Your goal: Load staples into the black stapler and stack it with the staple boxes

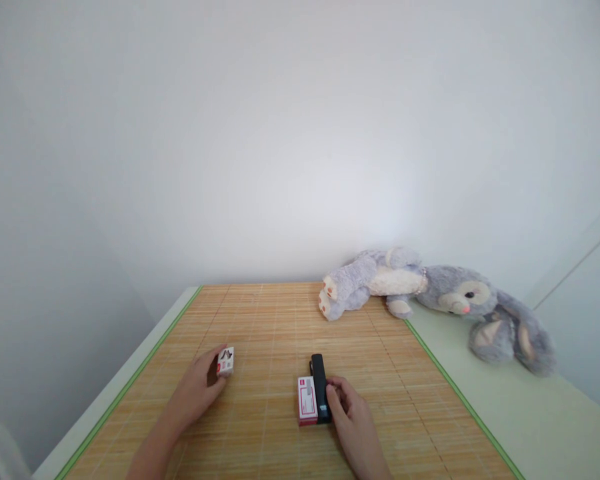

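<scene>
My left hand (199, 385) is at the left of the mat, thumb and fingers closed on the left side of a small white box (225, 361) with a dark picture and a red patch on it. My right hand (352, 418) has its fingers curled at the right side of a black stapler (320, 387), thumb against it. Pressed close along the stapler's left side is a larger white box with red edges and print (307, 400). How far my right fingers reach around the stapler is partly hidden.
A slatted bamboo mat (260, 333) with green edging covers most of the pale table (520, 400). At the back right a grey plush rabbit (395, 280) lies on its side across the mat's edge. A white wall (260, 147) rises behind the table.
</scene>
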`<state>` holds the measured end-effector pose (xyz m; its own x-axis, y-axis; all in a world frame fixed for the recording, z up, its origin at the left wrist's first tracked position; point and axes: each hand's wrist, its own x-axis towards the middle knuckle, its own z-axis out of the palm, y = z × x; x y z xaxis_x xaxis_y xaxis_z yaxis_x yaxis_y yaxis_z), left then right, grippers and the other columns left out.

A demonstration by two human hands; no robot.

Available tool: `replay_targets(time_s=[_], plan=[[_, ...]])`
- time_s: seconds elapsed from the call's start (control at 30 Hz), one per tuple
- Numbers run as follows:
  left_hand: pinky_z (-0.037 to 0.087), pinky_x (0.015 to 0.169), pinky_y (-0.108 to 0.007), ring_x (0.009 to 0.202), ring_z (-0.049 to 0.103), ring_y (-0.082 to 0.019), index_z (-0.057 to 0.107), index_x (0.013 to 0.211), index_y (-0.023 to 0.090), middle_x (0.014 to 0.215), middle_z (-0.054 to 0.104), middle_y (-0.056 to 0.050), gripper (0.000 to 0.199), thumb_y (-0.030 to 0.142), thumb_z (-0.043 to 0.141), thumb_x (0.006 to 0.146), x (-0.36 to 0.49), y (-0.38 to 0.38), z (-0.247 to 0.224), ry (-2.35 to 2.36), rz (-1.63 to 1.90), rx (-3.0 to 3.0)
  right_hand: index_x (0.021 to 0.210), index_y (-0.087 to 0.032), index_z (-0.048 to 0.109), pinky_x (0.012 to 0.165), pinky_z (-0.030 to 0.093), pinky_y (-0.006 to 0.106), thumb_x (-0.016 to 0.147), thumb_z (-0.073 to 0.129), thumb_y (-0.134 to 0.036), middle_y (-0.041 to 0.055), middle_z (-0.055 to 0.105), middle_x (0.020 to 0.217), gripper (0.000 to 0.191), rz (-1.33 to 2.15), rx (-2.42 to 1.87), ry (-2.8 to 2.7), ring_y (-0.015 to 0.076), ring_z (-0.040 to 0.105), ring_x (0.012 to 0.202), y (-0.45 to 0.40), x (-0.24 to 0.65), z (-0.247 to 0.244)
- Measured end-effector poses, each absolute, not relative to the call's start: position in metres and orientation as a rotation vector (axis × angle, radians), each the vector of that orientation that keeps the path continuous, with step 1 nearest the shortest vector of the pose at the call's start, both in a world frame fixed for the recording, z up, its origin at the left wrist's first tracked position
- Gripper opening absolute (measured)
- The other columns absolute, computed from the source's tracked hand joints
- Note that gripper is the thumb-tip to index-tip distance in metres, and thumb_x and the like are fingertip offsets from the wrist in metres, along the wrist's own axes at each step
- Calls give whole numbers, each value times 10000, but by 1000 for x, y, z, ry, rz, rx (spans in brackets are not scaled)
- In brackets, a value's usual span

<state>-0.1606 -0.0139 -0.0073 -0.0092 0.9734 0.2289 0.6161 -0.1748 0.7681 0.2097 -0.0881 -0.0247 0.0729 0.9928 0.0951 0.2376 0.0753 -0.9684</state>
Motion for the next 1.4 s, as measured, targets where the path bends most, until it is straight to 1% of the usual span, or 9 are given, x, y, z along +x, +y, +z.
replay_targets(time_s=[0.17,0.4,0.5,0.63,0.77,0.93,1.1,1.27,1.4], plan=[[540,1028,-481,1092,695,-275,561,1410,239,1254,721,-85,616,458,667,844,-105,-12,-13,1427,1014,1715,1181,-199,686,648,477,297,991,500,-628,17,688,756,505,896,-1426,-1439,226,650,698,-89,210,-27],[466,1132,-464,1209,657,-278,600,1396,242,1389,665,-97,665,455,763,787,-29,3,-19,1247,1053,1605,1259,-187,657,719,546,321,1013,456,-616,47,722,845,534,913,-1384,-1441,237,688,769,-96,213,-24],[436,1160,-488,1282,622,-295,614,1376,221,1426,640,-121,594,498,680,855,-15,8,-23,1251,1097,1513,1339,-195,635,913,570,380,1001,488,-585,114,748,1092,536,725,-1375,-1455,280,709,1012,-106,216,-34],[362,1223,-456,1420,511,-262,571,1410,208,1524,555,-122,564,482,574,918,9,15,-30,1232,1199,1401,1536,-232,473,1219,325,584,904,667,-538,138,519,1540,729,477,-1429,-1709,382,462,1432,-117,221,-49],[365,1220,-418,1368,565,-227,580,1377,178,1449,620,-139,517,417,551,919,34,13,-40,1201,1276,1304,1633,-278,280,1242,142,702,892,702,-470,103,362,1635,874,548,-1497,-1904,395,328,1509,-116,217,-47],[404,1187,-431,1308,615,-234,616,1320,198,1388,663,-139,469,409,582,902,47,-2,-44,1212,1331,1190,1599,-320,366,1262,188,635,951,632,-406,53,406,1618,705,553,-1544,-1925,342,357,1505,-113,210,-38],[386,1206,-439,1356,578,-255,617,1327,201,1430,635,-144,503,480,583,909,46,-12,-41,1206,1341,1127,1584,-324,397,1268,190,615,956,637,-422,45,452,1593,679,550,-1531,-1898,332,372,1499,-113,210,-39],[337,1245,-438,1513,383,-275,426,1521,252,1656,376,-82,638,543,490,958,54,-34,-43,1288,1323,1043,1601,-289,365,1275,178,600,920,674,-387,59,418,1611,755,563,-1527,-1857,328,367,1503,-113,209,-43],[353,1239,-407,1521,371,-262,307,1586,267,1676,339,-46,673,508,441,972,68,-52,-51,1312,1267,1040,1605,-266,358,1287,158,558,915,659,-324,69,406,1618,755,597,-1491,-1852,305,385,1496,-111,206,-42]])
